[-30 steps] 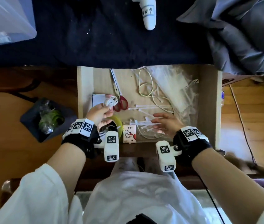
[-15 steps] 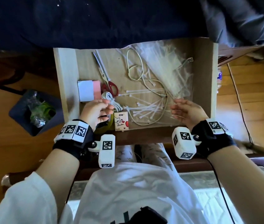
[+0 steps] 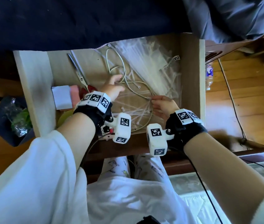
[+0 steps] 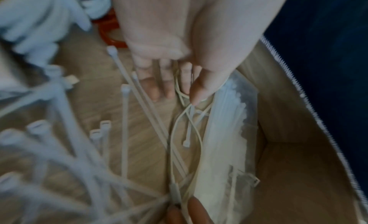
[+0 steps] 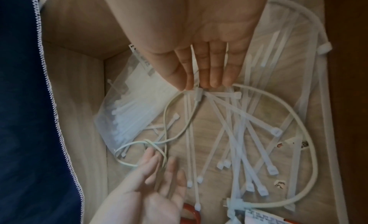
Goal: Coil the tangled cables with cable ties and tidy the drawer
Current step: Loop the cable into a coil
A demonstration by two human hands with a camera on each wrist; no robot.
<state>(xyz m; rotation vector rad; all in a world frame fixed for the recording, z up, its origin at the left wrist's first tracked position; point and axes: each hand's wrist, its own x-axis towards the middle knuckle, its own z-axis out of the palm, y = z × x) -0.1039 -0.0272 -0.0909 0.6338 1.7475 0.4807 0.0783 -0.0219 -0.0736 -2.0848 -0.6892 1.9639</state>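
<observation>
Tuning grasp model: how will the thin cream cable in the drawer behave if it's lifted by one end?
Probably floppy: the cream cable lies in loose loops and crosses over itself. Likely light, being thin. It may snag, since it runs among the loose cable ties and along the bag of ties; lifting it could drag some along.

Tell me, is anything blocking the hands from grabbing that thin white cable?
Nothing visible. The left hand already touches the thin cream-white cable's loop; the right hand's fingers touch its connector. Loose white plastic cable ties lie tangled around it.
</observation>
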